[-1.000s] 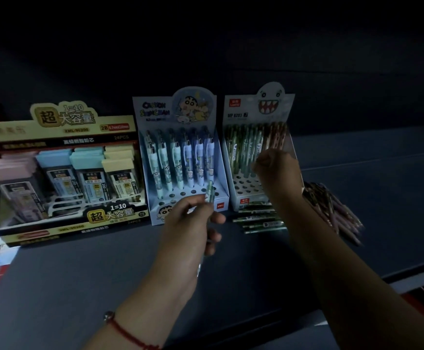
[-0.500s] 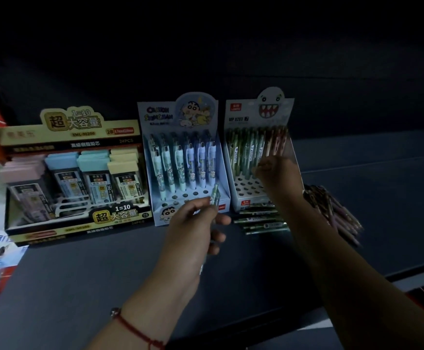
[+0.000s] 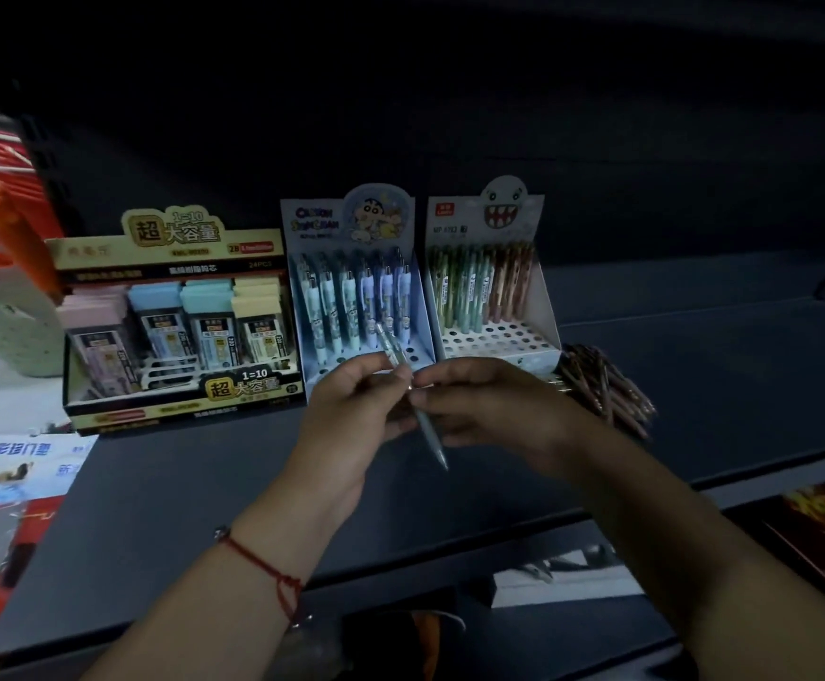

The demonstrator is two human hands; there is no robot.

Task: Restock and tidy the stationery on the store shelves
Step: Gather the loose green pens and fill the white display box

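Note:
A pale green pen (image 3: 427,427) slants between both hands above the dark shelf (image 3: 164,489). My left hand (image 3: 351,415) pinches its upper part; my right hand (image 3: 489,410) pinches it from the right at the clip. Behind them stand a blue cartoon pen display box (image 3: 358,287) and a white monster-face pen display box (image 3: 491,282), each with upright pens at the back and bare holes in the front rows. A heap of loose brown pens (image 3: 607,390) lies on the shelf to the right of the white box.
A black-and-gold display box of pencil-lead cases (image 3: 174,326) stands at the left. Left of the shelf are a pale green basket (image 3: 17,326), red packets and a blue-and-white leaflet (image 3: 22,464). A lower shelf edge (image 3: 646,577) runs beneath my arms.
My right hand left the white box's pens and came down and left to the pen that my left hand holds. The view shifted, so the boxes sit further right.

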